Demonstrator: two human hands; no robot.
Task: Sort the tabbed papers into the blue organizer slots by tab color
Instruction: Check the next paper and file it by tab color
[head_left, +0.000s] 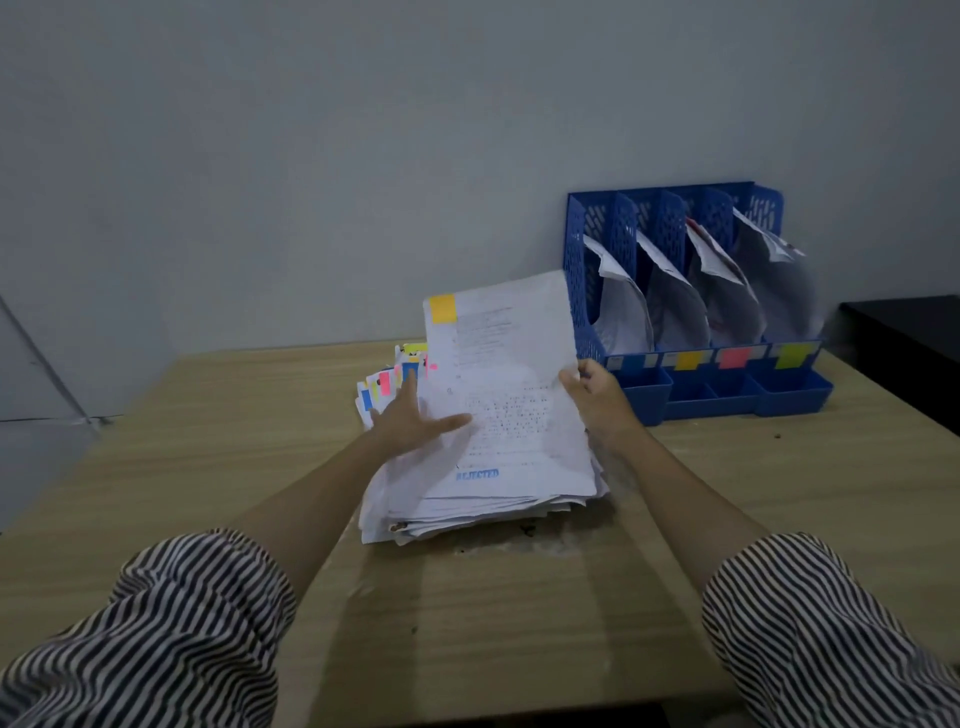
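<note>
One orange-tabbed sheet (506, 374) is lying pinched at its three-o'clock edge by the right hand (597, 397), while the flat-fingered left hand (410, 421) is pressing the paper stack (467, 506).

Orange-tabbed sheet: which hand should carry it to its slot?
Right. The right hand already pinches the orange-tabbed sheet at its right edge, nearest the blue organizer and its orange label. The left hand rests open on the stack.

Wooden table (519, 597) against grey wall (363, 156)
</note>
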